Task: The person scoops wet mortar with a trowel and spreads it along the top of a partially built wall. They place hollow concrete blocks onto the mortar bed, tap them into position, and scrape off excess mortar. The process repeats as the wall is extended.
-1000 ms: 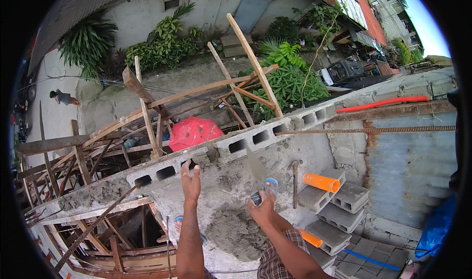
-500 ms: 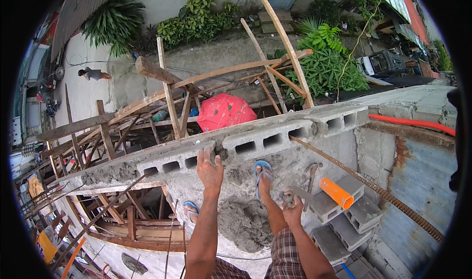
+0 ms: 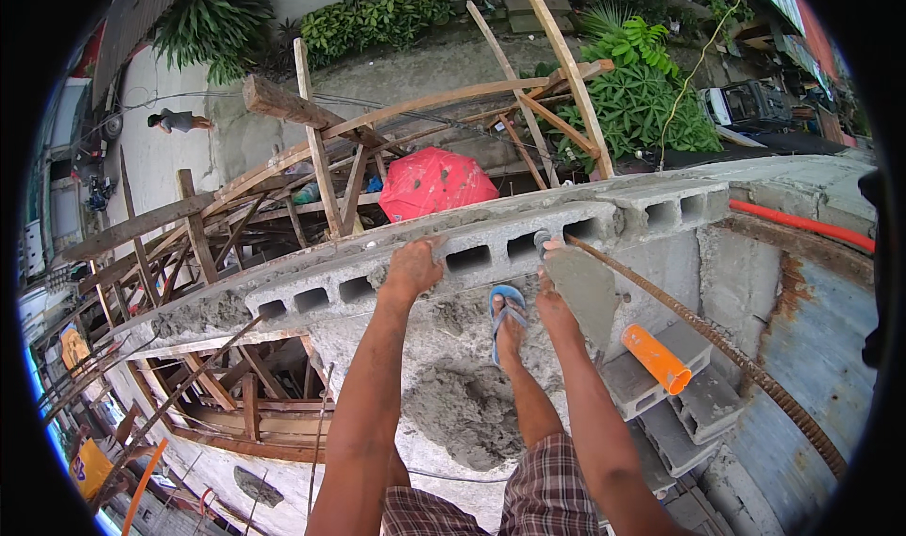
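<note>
Left hand: We see the left hand laid on the row of blocks, near the left end of the long block, with its fingers bent. We cannot tell if it grips hard or just leans there, maybe to keep things steady.
Right hand: The right hand is wrapped around the handle of the trowel, likely so it won't slip.
Trowel: Its flat grey blade hangs to the right of that hand. The handle's round end points at the block, but we cannot tell if they touch.
Long block: The long block sits in the row on the wall top, just past both hands. Its holes face us, so we think it lies on its side.
Blue sandal: One foot wears a blue sandal, set between the two arms, maybe for good balance.
Wet heap: A grey heap of mortar lies near that foot, perhaps to be easy to reach.
Steel rod: A bumpy rod slants from the row toward the lower right.
Orange pipe: The orange pipe lies on stacked blocks.
Far side: Past the wall, we see a red umbrella among wooden poles.
</note>
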